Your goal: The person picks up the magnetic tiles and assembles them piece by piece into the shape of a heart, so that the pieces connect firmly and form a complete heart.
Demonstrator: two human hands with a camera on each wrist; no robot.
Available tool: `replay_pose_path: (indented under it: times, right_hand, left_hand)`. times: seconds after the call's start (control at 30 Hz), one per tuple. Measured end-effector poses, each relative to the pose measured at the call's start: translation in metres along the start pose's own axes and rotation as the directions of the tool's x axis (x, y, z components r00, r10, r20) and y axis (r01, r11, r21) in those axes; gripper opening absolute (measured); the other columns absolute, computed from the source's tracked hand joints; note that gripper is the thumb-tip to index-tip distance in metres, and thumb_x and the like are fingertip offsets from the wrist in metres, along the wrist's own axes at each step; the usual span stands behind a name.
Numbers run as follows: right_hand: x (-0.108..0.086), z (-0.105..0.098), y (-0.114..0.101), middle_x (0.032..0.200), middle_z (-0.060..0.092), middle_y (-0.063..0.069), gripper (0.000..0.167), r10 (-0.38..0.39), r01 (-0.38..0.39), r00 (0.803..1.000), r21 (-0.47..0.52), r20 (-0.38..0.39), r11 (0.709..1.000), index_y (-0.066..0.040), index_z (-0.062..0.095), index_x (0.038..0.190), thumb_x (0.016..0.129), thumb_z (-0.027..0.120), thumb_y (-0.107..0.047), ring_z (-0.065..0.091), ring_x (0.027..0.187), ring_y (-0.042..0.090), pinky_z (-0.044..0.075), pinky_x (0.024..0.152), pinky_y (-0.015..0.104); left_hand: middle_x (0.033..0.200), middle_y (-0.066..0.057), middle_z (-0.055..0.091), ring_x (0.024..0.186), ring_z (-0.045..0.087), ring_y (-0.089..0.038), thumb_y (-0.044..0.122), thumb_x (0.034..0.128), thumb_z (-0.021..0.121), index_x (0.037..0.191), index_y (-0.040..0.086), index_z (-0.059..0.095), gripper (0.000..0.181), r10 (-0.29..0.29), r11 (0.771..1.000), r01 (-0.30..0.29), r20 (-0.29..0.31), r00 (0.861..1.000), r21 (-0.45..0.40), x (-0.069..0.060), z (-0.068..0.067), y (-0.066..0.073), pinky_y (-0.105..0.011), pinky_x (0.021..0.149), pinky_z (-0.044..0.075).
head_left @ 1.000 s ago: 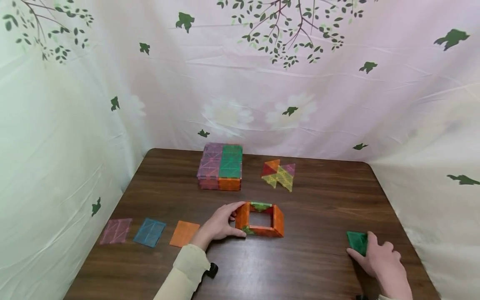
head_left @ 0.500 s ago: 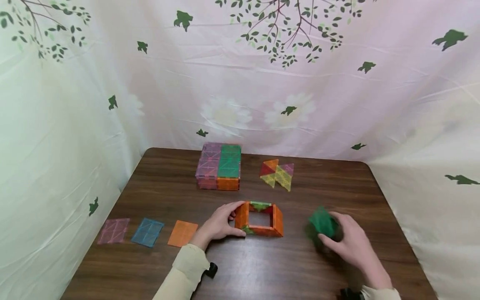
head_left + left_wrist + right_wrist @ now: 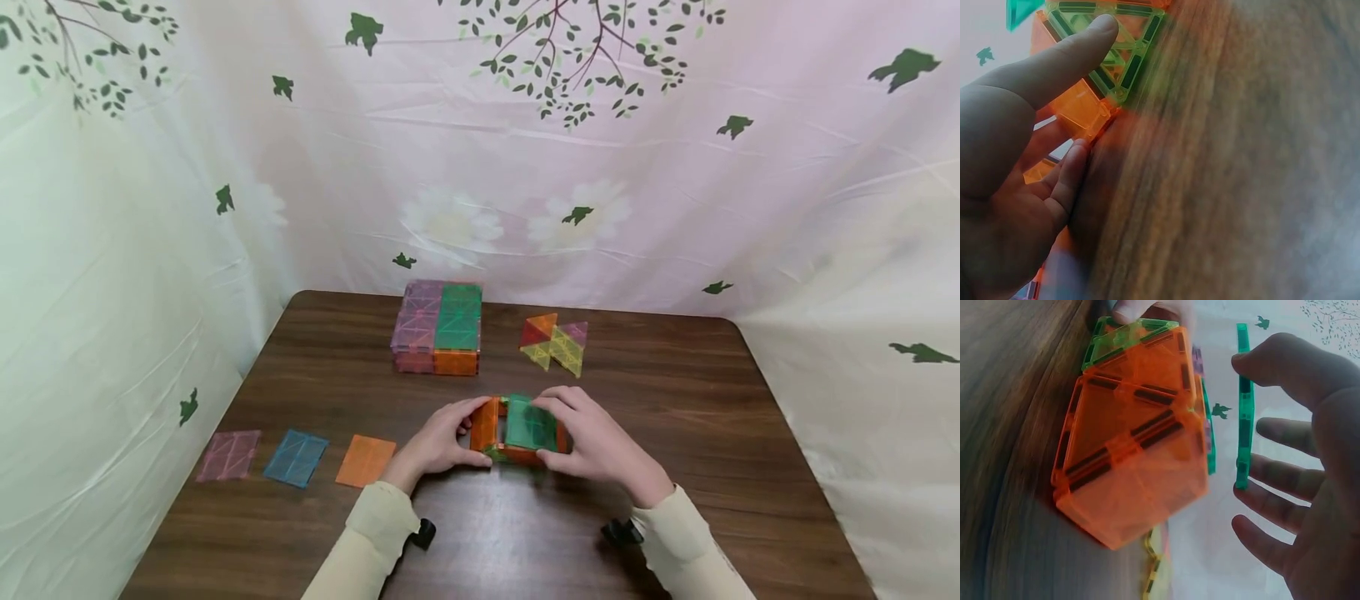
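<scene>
Above frame (image 3: 1135,431), right hand (image 3: 596,435) half-curled, pinching tile (image 3: 529,425)

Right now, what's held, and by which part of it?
Right hand: the translucent green square tile, pinched by opposite edges. Left hand: the orange-and-green tile frame, by its left end, thumb on a light-green triangle.

Your left hand (image 3: 997,150) grips the translucent orange-and-green plastic tile frame (image 3: 1075,103), thumb over its green triangle (image 3: 1125,47); brown wood-grain bench (image 3: 1222,169) lies beneath it.
</scene>
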State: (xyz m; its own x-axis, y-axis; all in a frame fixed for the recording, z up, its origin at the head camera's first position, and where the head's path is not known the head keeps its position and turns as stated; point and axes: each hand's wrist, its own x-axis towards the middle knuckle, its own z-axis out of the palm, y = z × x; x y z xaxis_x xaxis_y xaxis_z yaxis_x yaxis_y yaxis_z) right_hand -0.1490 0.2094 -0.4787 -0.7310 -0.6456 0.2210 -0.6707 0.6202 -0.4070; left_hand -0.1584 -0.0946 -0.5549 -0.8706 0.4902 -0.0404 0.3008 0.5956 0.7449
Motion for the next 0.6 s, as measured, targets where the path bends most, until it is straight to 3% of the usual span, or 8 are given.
replay_pose_path:
  times: [0.2, 0.4, 0.6]
  right_hand:
    - [0.012, 0.009, 0.004, 0.138, 0.057, 0.000, 0.060, -0.010, 0.010, 0.999, 0.008, 0.045, 1.000, -0.014, 0.064, 0.138, 0.087, 0.084, -0.038, 0.053, 0.122, 0.018, 0.055, 0.097, 0.044]
    - [0.013, 0.013, 0.010, 0.137, 0.058, 0.000, 0.058, -0.010, 0.008, 0.997, 0.025, 0.079, 1.000, -0.014, 0.065, 0.138, 0.089, 0.084, -0.038, 0.053, 0.124, 0.019, 0.054, 0.099, 0.045]
    - [0.011, 0.009, 0.015, 0.146, 0.057, 0.000, 0.067, 0.004, -0.019, 0.992, 0.122, 0.124, 0.992, -0.016, 0.057, 0.148, 0.092, 0.082, -0.042, 0.054, 0.130, 0.021, 0.054, 0.101, 0.049]
  left_hand:
    - [0.142, 0.003, 0.058, 0.107, 0.054, -0.014, 0.047, 0.0812, 0.091, 0.162, 0.025, 0.042, 0.097, -0.001, 1.000, 0.001, -0.005, 1.000, -0.009, 0.001, -0.001, 0.000, -0.034, 0.094, 0.051]
    - [0.144, 0.003, 0.057, 0.108, 0.055, -0.013, 0.049, 0.0814, 0.091, 0.162, 0.026, 0.042, 0.097, 0.002, 1.000, -0.002, -0.001, 1.000, -0.014, 0.001, 0.000, 0.000, -0.033, 0.094, 0.051]
    - [0.143, 0.003, 0.057, 0.109, 0.055, -0.014, 0.047, 0.0811, 0.091, 0.162, 0.026, 0.041, 0.098, -0.004, 1.000, 0.004, 0.002, 1.000, -0.017, 0.000, -0.002, 0.000, -0.035, 0.095, 0.051]
